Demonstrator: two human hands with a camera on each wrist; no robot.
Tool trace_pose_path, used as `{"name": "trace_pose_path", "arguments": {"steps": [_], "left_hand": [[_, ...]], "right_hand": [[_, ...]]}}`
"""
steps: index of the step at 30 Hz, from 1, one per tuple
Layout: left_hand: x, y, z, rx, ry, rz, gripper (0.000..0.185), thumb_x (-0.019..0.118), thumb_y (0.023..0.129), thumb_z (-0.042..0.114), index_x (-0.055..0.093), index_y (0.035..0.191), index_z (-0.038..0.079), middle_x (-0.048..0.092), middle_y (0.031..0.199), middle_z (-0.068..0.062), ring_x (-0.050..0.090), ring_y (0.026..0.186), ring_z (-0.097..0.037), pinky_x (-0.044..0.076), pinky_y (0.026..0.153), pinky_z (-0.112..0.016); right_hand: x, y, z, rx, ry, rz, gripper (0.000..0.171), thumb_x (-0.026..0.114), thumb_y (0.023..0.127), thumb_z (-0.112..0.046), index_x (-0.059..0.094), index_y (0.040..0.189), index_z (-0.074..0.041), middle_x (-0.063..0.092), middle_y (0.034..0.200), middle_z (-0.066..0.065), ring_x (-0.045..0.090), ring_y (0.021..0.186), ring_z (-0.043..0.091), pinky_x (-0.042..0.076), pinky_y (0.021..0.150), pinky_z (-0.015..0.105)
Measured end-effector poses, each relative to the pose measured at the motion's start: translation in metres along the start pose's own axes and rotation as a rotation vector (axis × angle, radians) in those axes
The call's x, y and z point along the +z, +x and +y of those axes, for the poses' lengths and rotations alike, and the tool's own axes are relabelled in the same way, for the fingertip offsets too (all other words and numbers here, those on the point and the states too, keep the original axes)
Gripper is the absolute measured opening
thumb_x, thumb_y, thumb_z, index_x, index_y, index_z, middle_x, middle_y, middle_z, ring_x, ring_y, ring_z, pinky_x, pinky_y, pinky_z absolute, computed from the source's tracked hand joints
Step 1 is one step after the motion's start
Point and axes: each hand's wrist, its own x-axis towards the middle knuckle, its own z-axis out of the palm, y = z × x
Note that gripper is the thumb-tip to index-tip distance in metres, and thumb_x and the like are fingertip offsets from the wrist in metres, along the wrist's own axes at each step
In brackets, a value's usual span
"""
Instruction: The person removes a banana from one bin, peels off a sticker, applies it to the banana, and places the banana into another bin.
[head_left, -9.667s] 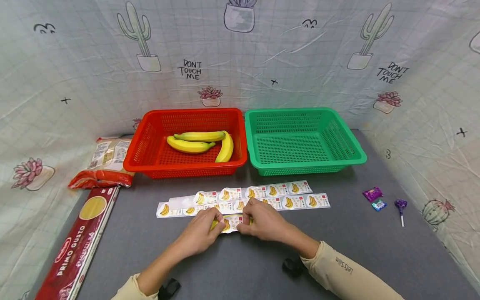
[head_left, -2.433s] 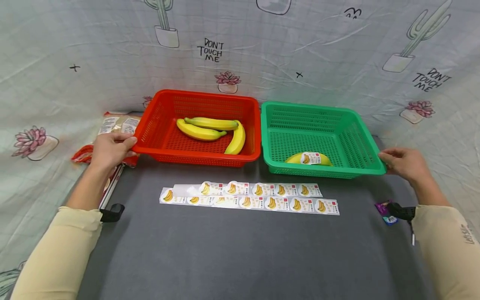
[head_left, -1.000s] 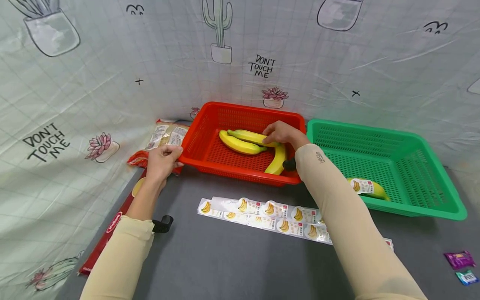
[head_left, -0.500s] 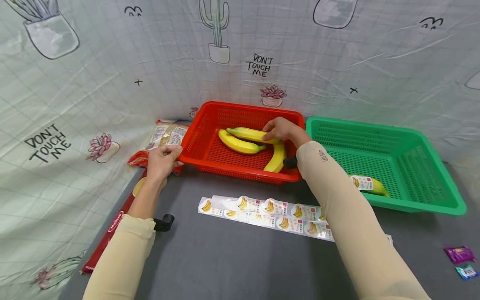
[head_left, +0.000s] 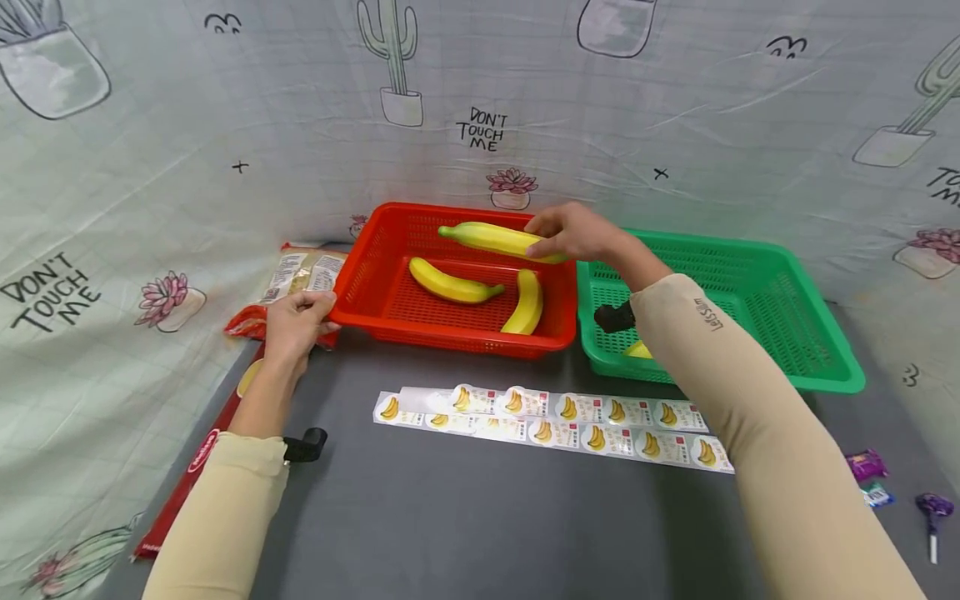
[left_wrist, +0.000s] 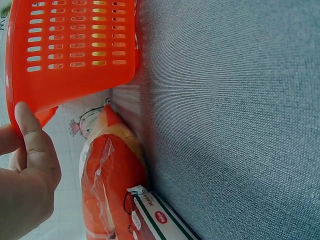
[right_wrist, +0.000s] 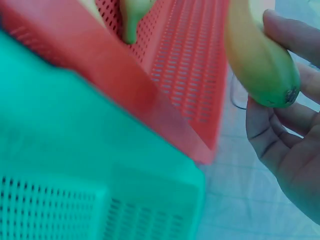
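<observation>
In the head view my right hand (head_left: pixel 576 233) holds a yellow banana (head_left: pixel 487 238) above the right part of the red basket (head_left: pixel 450 336). The right wrist view shows the banana's greenish end (right_wrist: pixel 272 85) between thumb and fingers. My left hand (head_left: pixel 295 327) grips the red basket's front left corner; in the left wrist view its thumb (left_wrist: pixel 30 135) lies against the rim. Two more bananas rest in the basket, one lengthwise (head_left: pixel 453 285) and one more upright (head_left: pixel 527 304). Sticker strips (head_left: pixel 596 440) with banana pictures lie on the table in front.
A green basket (head_left: pixel 787 379) stands right of the red one; a banana (head_left: pixel 639 350) inside is mostly hidden by my right sleeve. At left lie a bag (head_left: pixel 307 271) and a long red package (head_left: pixel 183 483). Wrapped candies (head_left: pixel 866 465) and a lollipop (head_left: pixel 934 507) lie far right.
A stickered banana went into the green basket. My right hand then left that basket's rim, reached into the red basket and raised a banana. My left hand stays on the red rim.
</observation>
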Motion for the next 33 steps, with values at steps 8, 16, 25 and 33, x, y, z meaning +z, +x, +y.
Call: {"name": "trace_pose_path", "arguments": {"steps": [8, 16, 25, 33], "left_hand": [[-0.003, 0.001, 0.003, -0.030, -0.097, 0.005, 0.005, 0.066, 0.099, 0.019, 0.067, 0.100, 0.014, 0.064, 0.084, 0.010, 0.061, 0.056, -0.005, 0.056, 0.061, -0.016], [0.002, -0.002, 0.003, -0.053, -0.069, 0.009, 0.009, 0.066, 0.099, 0.022, 0.064, 0.101, 0.013, 0.063, 0.078, 0.012, 0.061, 0.055, -0.005, 0.057, 0.062, -0.018], [-0.003, -0.005, 0.000, -0.028, -0.077, 0.012, 0.011, 0.065, 0.100, 0.019, 0.063, 0.105, 0.010, 0.063, 0.080, 0.012, 0.061, 0.056, -0.004, 0.057, 0.061, -0.018], [0.002, -0.005, 0.000, -0.012, -0.182, 0.001, 0.006, 0.065, 0.100, 0.015, 0.063, 0.102, 0.009, 0.065, 0.077, 0.012, 0.060, 0.053, -0.004, 0.056, 0.057, -0.017]], "right_hand": [[0.000, -0.075, -0.006, -0.106, 0.021, 0.069, 0.042, 0.073, 0.096, -0.024, 0.064, 0.134, -0.008, 0.069, 0.120, 0.013, 0.059, 0.097, 0.026, 0.051, 0.075, 0.030], [0.042, -0.176, 0.010, -0.207, -0.032, 0.189, 0.041, 0.080, 0.089, -0.024, 0.069, 0.127, -0.014, 0.070, 0.114, 0.001, 0.059, 0.093, 0.016, 0.052, 0.081, 0.031], [0.128, -0.227, 0.037, -0.262, 0.060, 0.226, 0.042, 0.085, 0.084, -0.022, 0.070, 0.122, -0.021, 0.067, 0.106, -0.009, 0.056, 0.089, 0.003, 0.052, 0.077, 0.025], [0.186, -0.234, 0.057, -0.236, 0.126, 0.209, 0.039, 0.086, 0.083, -0.020, 0.069, 0.118, -0.022, 0.065, 0.102, -0.012, 0.051, 0.088, 0.002, 0.045, 0.078, 0.024]]}}
